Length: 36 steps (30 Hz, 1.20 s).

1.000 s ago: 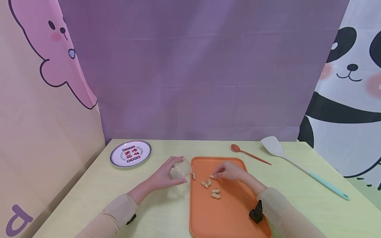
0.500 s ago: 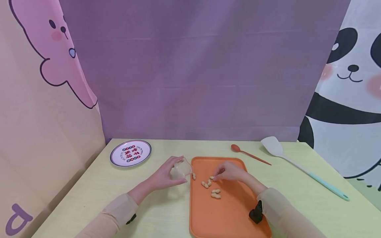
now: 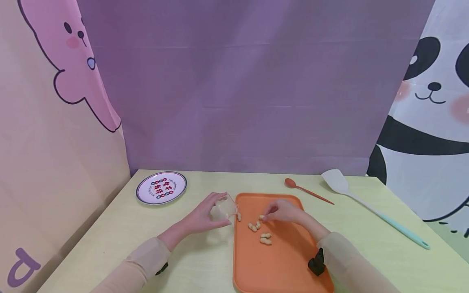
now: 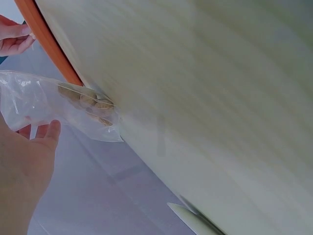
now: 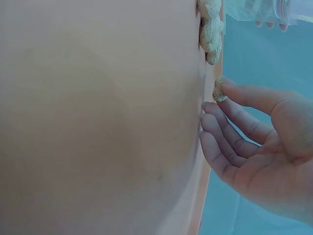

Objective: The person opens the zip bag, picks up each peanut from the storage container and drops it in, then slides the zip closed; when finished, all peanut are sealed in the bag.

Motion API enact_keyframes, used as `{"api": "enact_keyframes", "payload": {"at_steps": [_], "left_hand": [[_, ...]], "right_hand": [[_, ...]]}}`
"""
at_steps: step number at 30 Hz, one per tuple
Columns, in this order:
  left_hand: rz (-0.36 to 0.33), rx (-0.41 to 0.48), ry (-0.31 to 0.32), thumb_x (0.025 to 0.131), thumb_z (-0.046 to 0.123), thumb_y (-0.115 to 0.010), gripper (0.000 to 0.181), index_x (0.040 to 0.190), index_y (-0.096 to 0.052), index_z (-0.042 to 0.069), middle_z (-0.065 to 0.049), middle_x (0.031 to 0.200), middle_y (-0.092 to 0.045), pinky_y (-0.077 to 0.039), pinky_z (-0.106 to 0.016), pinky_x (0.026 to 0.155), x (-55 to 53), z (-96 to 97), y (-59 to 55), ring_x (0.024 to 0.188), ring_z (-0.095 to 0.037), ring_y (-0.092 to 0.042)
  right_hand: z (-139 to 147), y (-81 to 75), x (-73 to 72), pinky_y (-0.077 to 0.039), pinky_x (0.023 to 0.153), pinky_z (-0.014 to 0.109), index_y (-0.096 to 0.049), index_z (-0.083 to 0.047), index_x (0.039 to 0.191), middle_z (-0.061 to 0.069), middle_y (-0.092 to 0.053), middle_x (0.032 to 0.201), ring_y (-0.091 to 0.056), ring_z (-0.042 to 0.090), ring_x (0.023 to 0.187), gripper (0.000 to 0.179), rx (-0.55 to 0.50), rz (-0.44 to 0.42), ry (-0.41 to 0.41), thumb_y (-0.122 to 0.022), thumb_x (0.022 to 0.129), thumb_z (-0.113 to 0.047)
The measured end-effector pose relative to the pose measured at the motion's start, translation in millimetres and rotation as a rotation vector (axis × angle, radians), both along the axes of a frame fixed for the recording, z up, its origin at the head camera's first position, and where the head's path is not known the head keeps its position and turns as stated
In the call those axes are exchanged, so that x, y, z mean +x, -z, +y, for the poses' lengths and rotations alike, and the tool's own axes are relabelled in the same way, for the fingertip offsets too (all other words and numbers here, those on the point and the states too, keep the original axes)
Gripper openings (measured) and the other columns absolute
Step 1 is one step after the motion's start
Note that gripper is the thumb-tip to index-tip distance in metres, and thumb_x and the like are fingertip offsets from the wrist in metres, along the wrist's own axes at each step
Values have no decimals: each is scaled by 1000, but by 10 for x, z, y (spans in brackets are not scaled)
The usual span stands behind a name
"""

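Over the orange rectangular tray [image 3: 278, 264], our right hand [image 3: 282, 211] pinches one pale tan, knobbly peanut [image 5: 218, 92] between thumb and index finger, the other fingers loosely bent. Five loose peanuts [image 3: 265, 241] lie nearby on the tray. Beside its left edge, our left hand [image 3: 206, 215], fingers parted and bent, holds a clear zip-top plastic bag [image 3: 224, 208] with bagged peanuts [image 4: 88, 100] inside.

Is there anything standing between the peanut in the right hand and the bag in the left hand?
Nothing visible stands between the held peanut and the bag. A loose peanut lies low at the left edge of the tray, near the bag, so it should not block the way. I cannot tell whether the bag's mouth is open.
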<state>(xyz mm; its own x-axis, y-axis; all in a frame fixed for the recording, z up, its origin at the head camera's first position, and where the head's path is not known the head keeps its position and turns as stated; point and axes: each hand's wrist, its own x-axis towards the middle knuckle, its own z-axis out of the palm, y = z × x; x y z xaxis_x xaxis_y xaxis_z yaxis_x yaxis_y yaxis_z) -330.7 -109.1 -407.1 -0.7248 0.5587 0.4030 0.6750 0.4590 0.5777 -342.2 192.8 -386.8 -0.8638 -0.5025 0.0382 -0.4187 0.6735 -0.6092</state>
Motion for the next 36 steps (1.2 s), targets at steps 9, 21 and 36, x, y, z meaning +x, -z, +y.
{"api": "enact_keyframes", "payload": {"at_steps": [9, 21, 36], "left_hand": [[-2, -13, -3, 77, 35, -77, 81, 142, -36, 10, -4, 132, -49, -42, -41, 102, 3, 3, -19, 124, -20, -47], [-17, 0, 16, 78, 34, -76, 80, 142, -37, 5, -6, 131, -50, -42, -41, 100, 23, 21, -33, 123, -24, -47], [-57, -15, 15, 77, 36, -76, 80, 142, -37, 8, -3, 131, -48, -41, -41, 101, 3, 25, -8, 124, -19, -46]], "right_hand": [[6, -97, 21, -47, 65, 28, -70, -11, 86, -1, -68, 82, -58, 11, 72, 16, 4, 36, 2, -70, 84, -26], [-238, -298, 179, -48, 64, 29, -69, -11, 88, 6, -69, 85, -62, 26, 76, 17, -14, 45, -27, -67, 86, -28], [-565, -490, 317, -51, 70, 30, -69, -18, 88, -7, -67, 79, -59, 9, 70, 12, -83, 11, -132, -65, 88, -30]]}}
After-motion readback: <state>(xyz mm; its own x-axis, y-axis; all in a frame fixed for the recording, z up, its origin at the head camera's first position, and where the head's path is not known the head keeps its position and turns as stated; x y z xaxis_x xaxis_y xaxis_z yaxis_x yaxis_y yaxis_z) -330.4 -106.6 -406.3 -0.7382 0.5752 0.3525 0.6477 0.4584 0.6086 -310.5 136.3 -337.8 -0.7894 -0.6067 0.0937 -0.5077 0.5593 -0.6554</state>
